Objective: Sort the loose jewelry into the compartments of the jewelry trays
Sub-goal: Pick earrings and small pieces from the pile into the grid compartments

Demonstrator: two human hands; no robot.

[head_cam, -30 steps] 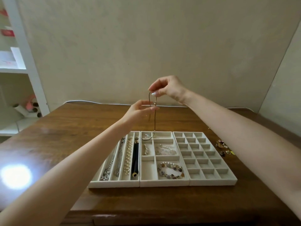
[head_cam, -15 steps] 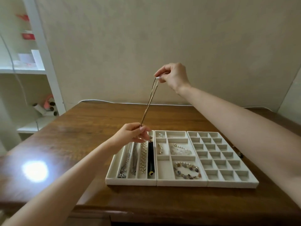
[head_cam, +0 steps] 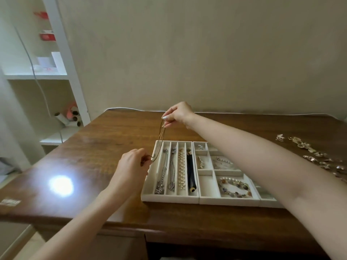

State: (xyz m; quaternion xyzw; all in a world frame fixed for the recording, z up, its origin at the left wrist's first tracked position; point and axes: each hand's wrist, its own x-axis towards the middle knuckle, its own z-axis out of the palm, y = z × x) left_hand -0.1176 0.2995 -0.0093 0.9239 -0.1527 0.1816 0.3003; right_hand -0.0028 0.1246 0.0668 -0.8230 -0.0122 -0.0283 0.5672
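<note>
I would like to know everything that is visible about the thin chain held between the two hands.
The chain is thin, metal-looking, gold to dark in colour. It is doubled, so two strands run side by side. The right hand pinches its upper end; the left hand holds the lower end. It stretches slanted between them, above the far-left corner of the left tray.

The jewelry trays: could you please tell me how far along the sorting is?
Done: the left tray holds chains and pearls, the middle tray a bracelet. In hand: a thin necklace pinched between left hand and right hand, above the left tray's outer edge. Left: loose pieces scattered on the table to the right.
</note>
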